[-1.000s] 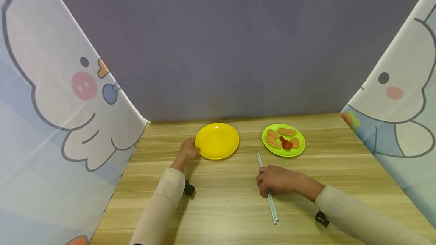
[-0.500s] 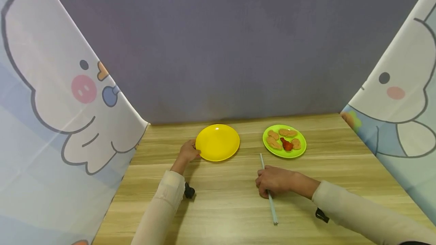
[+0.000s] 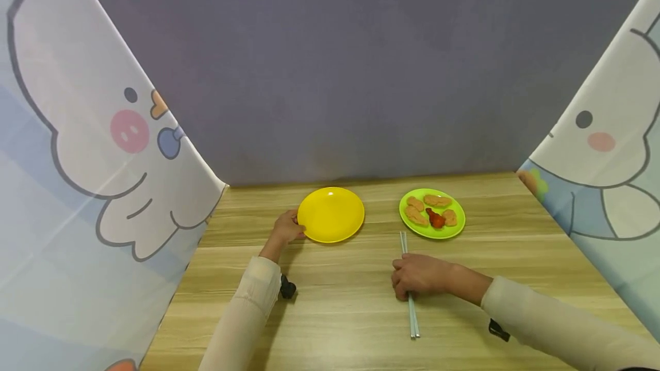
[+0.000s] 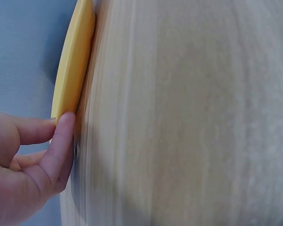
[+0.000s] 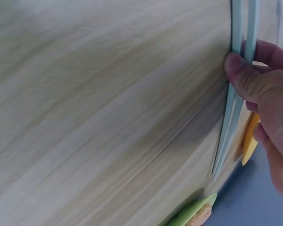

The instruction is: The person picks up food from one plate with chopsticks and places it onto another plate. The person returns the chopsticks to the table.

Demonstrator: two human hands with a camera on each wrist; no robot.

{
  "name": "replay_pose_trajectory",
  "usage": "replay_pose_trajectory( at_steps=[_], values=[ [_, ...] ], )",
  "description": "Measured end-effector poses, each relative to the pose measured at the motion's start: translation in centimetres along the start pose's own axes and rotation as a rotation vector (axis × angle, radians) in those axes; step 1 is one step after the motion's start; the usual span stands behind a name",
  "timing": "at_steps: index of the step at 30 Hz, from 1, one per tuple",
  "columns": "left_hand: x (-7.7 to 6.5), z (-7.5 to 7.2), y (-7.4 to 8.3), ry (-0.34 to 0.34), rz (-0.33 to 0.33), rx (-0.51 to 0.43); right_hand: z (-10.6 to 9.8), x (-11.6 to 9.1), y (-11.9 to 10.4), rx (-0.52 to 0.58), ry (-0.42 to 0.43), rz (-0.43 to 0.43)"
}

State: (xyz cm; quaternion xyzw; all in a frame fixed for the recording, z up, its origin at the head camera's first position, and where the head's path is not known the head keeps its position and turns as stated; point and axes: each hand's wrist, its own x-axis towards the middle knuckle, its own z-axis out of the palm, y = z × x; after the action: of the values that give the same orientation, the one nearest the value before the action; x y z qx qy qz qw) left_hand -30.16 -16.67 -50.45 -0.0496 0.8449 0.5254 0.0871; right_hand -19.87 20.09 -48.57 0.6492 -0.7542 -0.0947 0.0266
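Observation:
At the left edge of a yellow plate (image 3: 331, 214), my left hand (image 3: 287, 227) pinches the rim; the left wrist view shows thumb and fingertips meeting on the plate's edge (image 4: 73, 61). My right hand (image 3: 421, 275) grips a pair of pale chopsticks (image 3: 413, 319) around their middle, thumb across them in the right wrist view. Their thin tips point away from me, toward a green plate (image 3: 432, 235). On that plate lie a red drumstick-like piece (image 3: 435, 219) and several tan breaded-looking pieces (image 3: 437, 201).
The wood-grain table (image 3: 335, 302) runs back to a grey panel (image 3: 361, 73). Cartoon-printed cloth walls stand at the left (image 3: 103, 188) and right (image 3: 613, 188) sides. The green plate sits to the right of the yellow one.
The chopsticks turn slightly in my right hand, their tips shifting right; they look merged half a second ago and slightly apart now. My left hand keeps its hold on the yellow plate.

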Motion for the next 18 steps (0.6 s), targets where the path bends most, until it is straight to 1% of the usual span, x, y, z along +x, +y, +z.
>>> replay_pose_trajectory(
  at_steps=[3,6,12,15,18],
  values=[
    [0.0,0.0,0.0,0.005,0.001,0.0,0.2,-0.3,-0.2,-0.057,0.03,-0.029],
    [-0.1,0.0,0.2,0.007,-0.001,-0.006,0.5,-0.7,-0.3,-0.11,0.084,-0.056],
    [0.0,0.0,0.3,0.015,-0.006,-0.024,1.7,-1.2,-0.8,-0.184,0.244,-0.092],
    [-0.1,0.1,0.2,0.016,-0.01,-0.029,1.8,-1.3,-0.8,-0.249,0.33,-0.071],
    [-0.3,0.1,0.2,0.01,-0.012,-0.037,1.0,-1.3,-0.6,-0.259,0.41,-0.027]
  ],
)
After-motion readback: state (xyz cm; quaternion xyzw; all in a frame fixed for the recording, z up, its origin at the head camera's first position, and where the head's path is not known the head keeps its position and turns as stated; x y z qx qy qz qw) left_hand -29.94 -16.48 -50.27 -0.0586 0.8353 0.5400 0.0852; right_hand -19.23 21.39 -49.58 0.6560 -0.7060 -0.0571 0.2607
